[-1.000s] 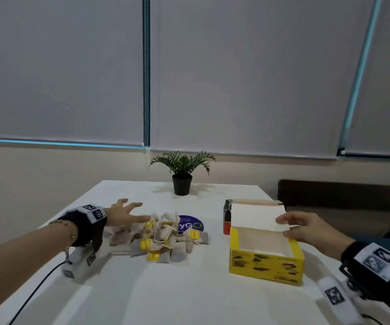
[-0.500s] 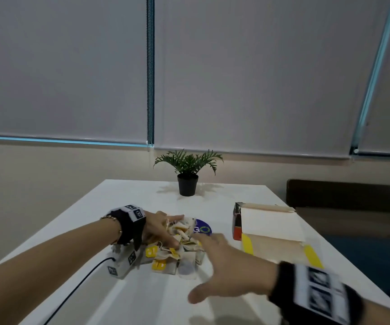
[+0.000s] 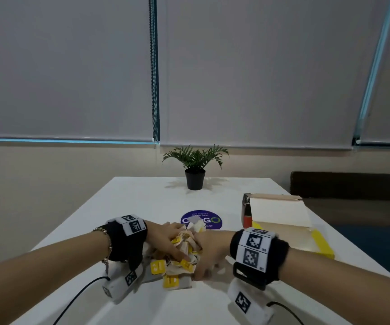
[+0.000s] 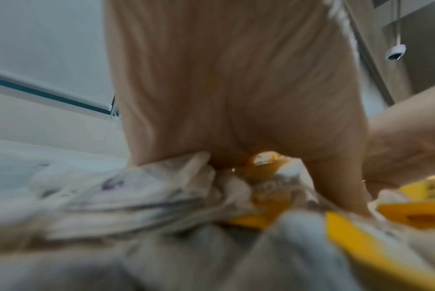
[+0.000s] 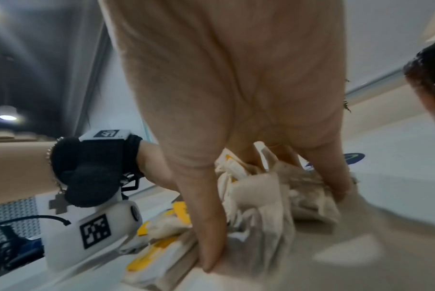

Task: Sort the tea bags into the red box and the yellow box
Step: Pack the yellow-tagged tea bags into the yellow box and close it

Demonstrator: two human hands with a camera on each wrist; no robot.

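Pressing in from both sides, the left hand (image 3: 165, 238) and the right hand (image 3: 209, 252) bracket the heap of crumpled paper tea bags with yellow tags (image 3: 179, 261) near the front middle of the white rectangular table (image 3: 142, 198); in the head view the two hands nearly meet over the heap, and several yellow tags spill out toward the near edge; the right wrist view adds what the head view hides: the right hand's fingers (image 5: 208, 226) reach down straight, tips on the table, flat against the side of the heap, clamped on nothing; the left wrist view, blurred, shows the left palm (image 4: 236, 88) above the bags with its fingers sunk among them, and whether they curl round any bag I cannot tell; only the head view shows the boxes: the open yellow cardboard box (image 3: 320, 242) stands to the right, lid flap raised, with the red cardboard box (image 3: 246, 214) just behind it, well apart from the heap; a round blue sticker (image 3: 209, 221) lies beyond the heap, and a small green plant in a black pot (image 3: 195, 177) stands at the far edge.
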